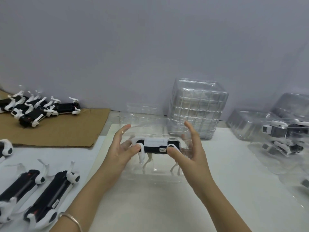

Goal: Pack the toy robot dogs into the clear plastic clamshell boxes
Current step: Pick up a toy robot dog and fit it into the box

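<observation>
Holding that black-and-white plastic toy robot dog by both ends, you've got your left hand thumb on one hip joint and your right hand thumb on the other, fingers reaching round behind, so both hands are pinching it. It's sitting legs-down in the open clear plastic clamshell box on the white tabletop. Honestly I can't tell if it's fully seated. Biggest risk imo is those skinny white legs snagging on the moulded walls and bending if you push down hard. Nothing's pinning the flimsy shell either, so it could skid or tip. Also watch the tall stack of empty clear plastic shells near your right fingers, since one careless flick could topple it.
</observation>
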A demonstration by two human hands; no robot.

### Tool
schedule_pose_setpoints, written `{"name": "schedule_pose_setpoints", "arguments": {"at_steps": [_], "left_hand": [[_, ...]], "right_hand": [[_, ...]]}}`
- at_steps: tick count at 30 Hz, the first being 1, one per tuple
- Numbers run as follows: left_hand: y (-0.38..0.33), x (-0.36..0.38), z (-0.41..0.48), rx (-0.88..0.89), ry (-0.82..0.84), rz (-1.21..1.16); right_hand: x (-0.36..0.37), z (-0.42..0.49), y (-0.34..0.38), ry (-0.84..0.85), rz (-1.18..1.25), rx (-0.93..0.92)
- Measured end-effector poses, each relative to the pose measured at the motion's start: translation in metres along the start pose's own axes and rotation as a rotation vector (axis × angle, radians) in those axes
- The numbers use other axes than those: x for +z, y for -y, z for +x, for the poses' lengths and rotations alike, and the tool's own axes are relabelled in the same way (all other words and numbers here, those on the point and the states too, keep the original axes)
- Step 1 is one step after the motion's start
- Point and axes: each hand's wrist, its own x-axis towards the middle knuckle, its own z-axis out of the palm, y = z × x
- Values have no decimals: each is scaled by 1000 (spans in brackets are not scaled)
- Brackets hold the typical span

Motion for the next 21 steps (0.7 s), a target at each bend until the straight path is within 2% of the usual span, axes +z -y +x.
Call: {"name": "schedule_pose_setpoints", "arguments": {"at_steps": [3, 7, 10, 16, 18, 21], "left_hand": [[-12, 0, 1, 44, -80, 139], [-20, 0, -1, 131, -102, 205], [-16, 4, -3, 165, -104, 237], [-7, 3, -2, 358, -52, 177], [-7, -2, 0, 365, -20, 158], [-7, -5, 1, 258, -17, 197]], "right_hand": [[-4, 8, -5, 30, 165, 93], [-7, 10, -15, 30, 274, 177], [-8, 8, -20, 1, 237, 105], [-14, 6, -17, -37, 80, -132], [-16, 6, -18, 5, 80, -138], [-18, 7, -17, 93, 87, -44]]}}
